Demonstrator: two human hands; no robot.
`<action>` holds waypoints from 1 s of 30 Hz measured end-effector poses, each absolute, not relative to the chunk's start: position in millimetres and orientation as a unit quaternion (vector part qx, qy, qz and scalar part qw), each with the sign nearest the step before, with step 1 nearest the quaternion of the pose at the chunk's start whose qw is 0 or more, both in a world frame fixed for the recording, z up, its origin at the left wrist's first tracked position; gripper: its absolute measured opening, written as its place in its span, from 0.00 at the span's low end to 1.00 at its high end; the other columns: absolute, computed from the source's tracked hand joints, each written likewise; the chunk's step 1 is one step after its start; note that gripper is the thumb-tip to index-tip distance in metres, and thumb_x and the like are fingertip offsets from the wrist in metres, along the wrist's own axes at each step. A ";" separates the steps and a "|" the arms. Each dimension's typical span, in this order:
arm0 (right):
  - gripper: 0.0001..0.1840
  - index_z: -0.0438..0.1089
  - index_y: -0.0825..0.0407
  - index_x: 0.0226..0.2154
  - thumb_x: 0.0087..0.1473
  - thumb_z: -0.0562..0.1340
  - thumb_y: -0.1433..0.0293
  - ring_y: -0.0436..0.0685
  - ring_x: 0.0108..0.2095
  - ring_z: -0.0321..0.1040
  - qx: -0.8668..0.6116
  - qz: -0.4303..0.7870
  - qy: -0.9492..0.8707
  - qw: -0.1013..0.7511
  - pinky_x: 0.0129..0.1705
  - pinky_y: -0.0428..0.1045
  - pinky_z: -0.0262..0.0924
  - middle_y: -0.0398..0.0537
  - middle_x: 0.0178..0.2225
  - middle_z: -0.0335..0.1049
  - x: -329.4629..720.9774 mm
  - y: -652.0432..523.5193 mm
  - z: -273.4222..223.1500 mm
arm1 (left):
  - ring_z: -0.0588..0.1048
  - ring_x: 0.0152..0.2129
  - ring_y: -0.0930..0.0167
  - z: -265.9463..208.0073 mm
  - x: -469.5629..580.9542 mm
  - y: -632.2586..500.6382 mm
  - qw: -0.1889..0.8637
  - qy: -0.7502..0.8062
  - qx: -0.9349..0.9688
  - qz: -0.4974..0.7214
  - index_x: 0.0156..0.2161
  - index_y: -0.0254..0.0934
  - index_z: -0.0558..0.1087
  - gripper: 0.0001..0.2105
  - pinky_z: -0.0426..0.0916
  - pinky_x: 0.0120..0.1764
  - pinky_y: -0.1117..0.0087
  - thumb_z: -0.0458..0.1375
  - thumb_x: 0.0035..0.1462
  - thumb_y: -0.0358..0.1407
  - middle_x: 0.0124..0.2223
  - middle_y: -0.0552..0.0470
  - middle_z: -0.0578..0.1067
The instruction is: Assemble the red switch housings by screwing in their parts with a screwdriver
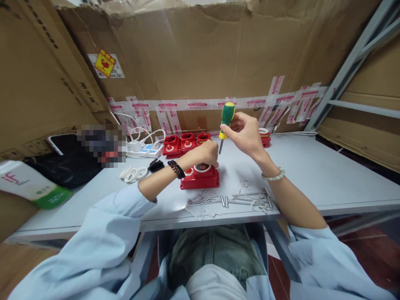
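Note:
A green and yellow screwdriver [228,116] is pinched by its handle in my right hand [245,132], its metal shaft pointing down above the table. My left hand [210,153] is closed, fingers curled, over the back right part of a red box [200,181]; whatever it grips is hidden. On this box's top are a red round part and a white ring around a dark opening, partly covered by my left arm. In front of the box lie several small screws [204,196], and to their right metal rods [250,198] with white string.
Several similar red boxes [171,146] stand behind; another red box [265,138] is behind my right hand. White rings [133,174], a power strip [146,149], a black bag [65,171] and a white-green packet [34,185] are at left. Cardboard [193,50] walls the back.

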State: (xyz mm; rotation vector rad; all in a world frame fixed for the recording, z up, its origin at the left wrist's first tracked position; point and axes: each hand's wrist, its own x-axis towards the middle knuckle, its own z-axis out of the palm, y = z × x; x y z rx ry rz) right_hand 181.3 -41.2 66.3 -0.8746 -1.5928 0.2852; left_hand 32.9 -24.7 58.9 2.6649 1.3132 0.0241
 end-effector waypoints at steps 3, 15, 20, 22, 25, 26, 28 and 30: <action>0.08 0.70 0.52 0.30 0.48 0.67 0.66 0.55 0.27 0.73 -0.381 0.123 -0.689 0.604 0.31 0.53 0.68 0.45 0.26 0.75 182.0 -40.9 66.0 | 0.74 0.24 0.70 55.8 30.5 -22.4 0.113 0.444 0.888 0.023 0.29 0.31 0.77 0.06 0.64 0.26 0.72 0.64 0.41 0.30 0.28 0.47 0.78; 0.08 0.70 0.52 0.30 0.47 0.66 0.66 0.55 0.27 0.72 -0.398 0.104 -0.684 0.602 0.32 0.52 0.67 0.45 0.25 0.74 186.2 -36.3 65.4 | 0.72 0.23 0.72 80.1 13.4 -26.2 0.179 0.421 0.883 0.104 0.28 0.31 0.76 0.04 0.64 0.26 0.72 0.62 0.43 0.30 0.27 0.50 0.77; 0.08 0.70 0.52 0.30 0.48 0.66 0.66 0.55 0.27 0.72 -0.405 0.099 -0.685 0.598 0.32 0.52 0.67 0.44 0.25 0.74 187.0 -36.0 64.4 | 0.72 0.24 0.74 65.0 -8.7 -62.2 0.261 0.350 0.890 0.131 0.28 0.33 0.75 0.05 0.65 0.28 0.73 0.60 0.41 0.27 0.26 0.53 0.76; 0.08 0.70 0.52 0.30 0.47 0.66 0.66 0.55 0.27 0.72 -0.403 0.099 -0.685 0.598 0.32 0.52 0.66 0.45 0.25 0.74 186.7 -36.4 64.3 | 0.71 0.24 0.74 54.3 -12.3 -79.2 0.252 0.327 0.902 0.126 0.29 0.33 0.75 0.06 0.63 0.29 0.73 0.60 0.41 0.26 0.28 0.53 0.77; 0.08 0.70 0.52 0.30 0.47 0.66 0.66 0.55 0.28 0.72 -0.399 0.102 -0.688 0.598 0.32 0.52 0.66 0.45 0.26 0.74 186.3 -36.5 64.0 | 0.71 0.27 0.72 40.4 -11.0 -95.0 0.143 0.324 0.928 0.118 0.28 0.34 0.74 0.05 0.62 0.34 0.69 0.60 0.42 0.25 0.28 0.53 0.76; 0.08 0.70 0.52 0.30 0.47 0.66 0.66 0.55 0.28 0.73 -0.398 0.103 -0.688 0.598 0.32 0.52 0.66 0.45 0.26 0.75 186.1 -36.3 63.7 | 0.71 0.29 0.70 36.3 -10.2 -97.0 0.099 0.322 0.935 0.112 0.28 0.34 0.75 0.05 0.62 0.36 0.68 0.60 0.43 0.24 0.28 0.52 0.76; 0.08 0.70 0.52 0.30 0.47 0.66 0.66 0.55 0.28 0.73 -0.397 0.104 -0.688 0.598 0.32 0.52 0.66 0.45 0.26 0.75 185.5 -35.6 62.8 | 0.72 0.34 0.67 27.8 -11.1 -97.2 0.028 0.303 0.947 0.107 0.30 0.35 0.75 0.06 0.61 0.40 0.65 0.59 0.47 0.24 0.30 0.50 0.77; 0.08 0.70 0.52 0.29 0.47 0.67 0.67 0.55 0.27 0.72 -0.398 0.106 -0.687 0.598 0.31 0.52 0.66 0.45 0.25 0.74 184.3 -35.1 61.6 | 0.72 0.38 0.66 18.4 -17.4 -95.1 -0.012 0.268 0.954 0.132 0.33 0.37 0.75 0.07 0.61 0.42 0.64 0.56 0.53 0.25 0.34 0.49 0.78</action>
